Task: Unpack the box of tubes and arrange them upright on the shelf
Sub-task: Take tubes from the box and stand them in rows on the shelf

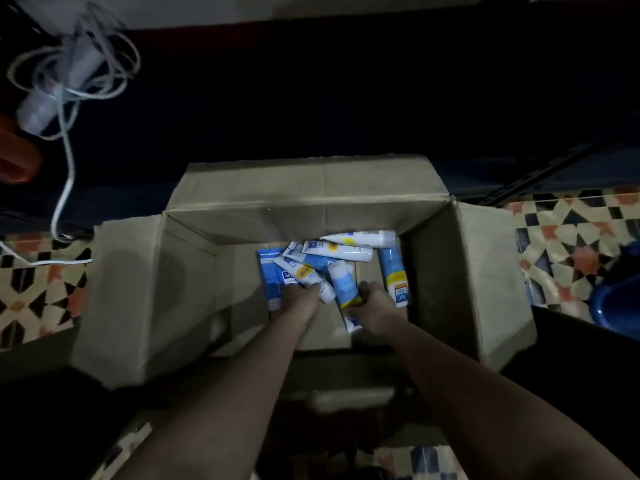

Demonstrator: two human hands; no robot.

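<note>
Head view shows my left hand point(300, 299) curled, I think, round a tube point(313, 277) from the loose pile point(332, 252) by the cardboard box's point(436, 282) far wall, while my right hand point(372, 308) grips another tube point(344, 289) midway, ready to lift both toward the shelf.

We cannot see the fingertips of our left hand point(300, 301); they are buried among the tubes point(313, 268). Our right hand point(372, 306) covers part of one tube point(344, 289). The tube labels are too blurred to read, and the coiled cord point(74, 64) is smeared.
</note>
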